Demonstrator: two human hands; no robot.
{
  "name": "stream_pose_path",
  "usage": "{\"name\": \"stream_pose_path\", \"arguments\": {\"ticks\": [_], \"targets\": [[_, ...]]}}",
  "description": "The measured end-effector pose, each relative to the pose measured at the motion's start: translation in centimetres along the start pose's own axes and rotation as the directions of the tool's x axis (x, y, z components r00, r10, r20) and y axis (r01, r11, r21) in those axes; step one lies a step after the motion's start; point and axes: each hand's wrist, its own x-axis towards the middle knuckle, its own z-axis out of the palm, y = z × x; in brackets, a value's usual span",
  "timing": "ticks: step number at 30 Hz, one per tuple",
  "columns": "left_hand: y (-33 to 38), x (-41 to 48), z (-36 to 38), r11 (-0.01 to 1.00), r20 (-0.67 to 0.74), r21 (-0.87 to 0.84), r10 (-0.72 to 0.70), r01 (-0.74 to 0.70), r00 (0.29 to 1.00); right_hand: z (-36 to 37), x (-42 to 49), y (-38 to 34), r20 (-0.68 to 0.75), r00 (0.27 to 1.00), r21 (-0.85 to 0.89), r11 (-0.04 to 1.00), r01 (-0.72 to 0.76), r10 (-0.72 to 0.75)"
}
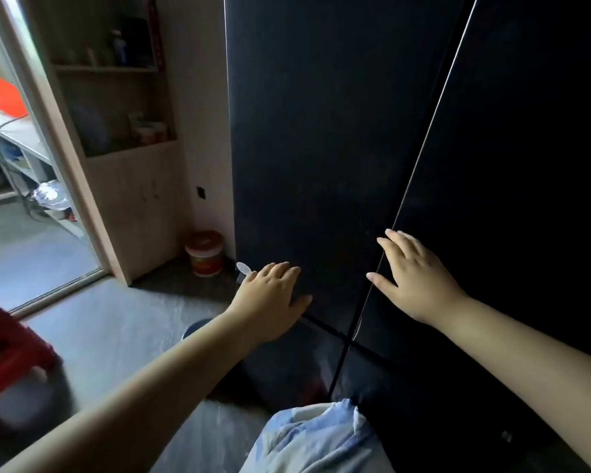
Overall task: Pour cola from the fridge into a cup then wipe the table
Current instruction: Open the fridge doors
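Note:
A tall black fridge fills the right half of the view, with a left door [307, 148] and a right door [512, 165] meeting at a thin vertical seam. Both doors look shut. My left hand [270, 295] lies flat on the lower part of the left door, fingers spread. My right hand [413, 271] rests on the right door, its fingertips at the seam. Neither hand holds anything. No cola, cup or cloth is in view.
A white tub with a red lid [204, 254] stands on the floor in the corner left of the fridge. A wooden shelf cabinet [123, 138] stands further left beside an open doorway. A red plastic stool [11, 363] is at the lower left.

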Motion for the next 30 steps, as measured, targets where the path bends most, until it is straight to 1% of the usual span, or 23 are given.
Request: {"name": "stream_pose_path", "arguments": {"ticks": [2,6,10,11,14,16,17,19,21,22,23,24,26,27,28,30], "targets": [[0.7,0.5,1.0,1.0,-0.012,-0.007,-0.023,0.023,1.0,0.8,0.9,1.3,-0.021,0.997,-0.044,0.996,0.074,-0.075],[1.5,1.5,3.1,0.997,0.005,-0.01,-0.07,0.07,0.998,3.6,2.9,3.7,-0.054,0.968,-0.208,0.951,0.23,-0.246],[1.1,3.2,5.3,0.994,0.053,-0.047,-0.097,0.1,0.994,5.7,4.5,5.5,-0.115,0.915,-0.357,0.876,0.325,-0.387],[1.0,3.7,6.1,0.99,0.071,-0.08,-0.111,0.117,0.991,6.4,5.0,5.9,-0.127,0.904,-0.405,0.853,0.328,-0.408],[0.6,5.0,8.8,0.966,0.148,-0.188,-0.148,0.175,0.978,7.9,5.9,7.0,-0.09,0.907,-0.556,0.776,0.297,-0.412],[0.5,5.5,10.5,0.948,0.217,-0.24,-0.159,0.21,0.963,8.7,5.9,7.8,-0.063,0.907,-0.677,0.685,0.268,-0.416],[0.5,5.7,11.3,0.937,0.244,-0.267,-0.162,0.226,0.956,9.0,5.9,8.1,-0.073,0.901,-0.733,0.636,0.242,-0.427],[0.5,6.3,13.0,0.905,0.308,-0.325,-0.173,0.274,0.936,9.4,6.0,8.3,-0.09,0.892,-0.786,0.582,0.209,-0.443],[0.4,6.9,14.7,0.851,0.379,-0.4,-0.183,0.339,0.907,9.7,6.3,8.2,-0.104,0.882,-0.817,0.545,0.188,-0.46],[0.4,7.3,15.6,0.796,0.418,-0.461,-0.195,0.392,0.887,9.7,6.4,8.1,-0.108,0.878,-0.828,0.531,0.18,-0.467],[0.4,7.6,16.4,0.708,0.456,-0.538,-0.211,0.457,0.864,9.8,6.6,8.2,-0.11,0.873,-0.837,0.518,0.176,-0.475],[0.4,7.9,17.2,0.581,0.502,-0.616,-0.233,0.533,0.833,9.8,6.6,8.1,-0.11,0.87,-0.848,0.502,0.17,-0.48],[0.3,8.5,18.8,0.244,0.612,-0.707,-0.258,0.663,0.748,9.9,6.9,8.2,-0.114,0.858,-0.86,0.482,0.167,-0.501],[0.2,8.8,19.6,0.072,0.675,-0.704,-0.245,0.707,0.696,9.9,7.0,8.2,-0.116,0.851,-0.862,0.477,0.17,-0.512],[0.1,9.0,20.5,-0.097,0.732,-0.674,-0.215,0.732,0.646,9.9,7.1,8.2,-0.116,0.845,-0.861,0.478,0.177,-0.523],[-0.2,9.7,22.2,-0.392,0.807,-0.579,-0.15,0.715,0.571,10.0,7.2,8.4,-0.12,0.831,-0.855,0.482,0.191,-0.542]]}}
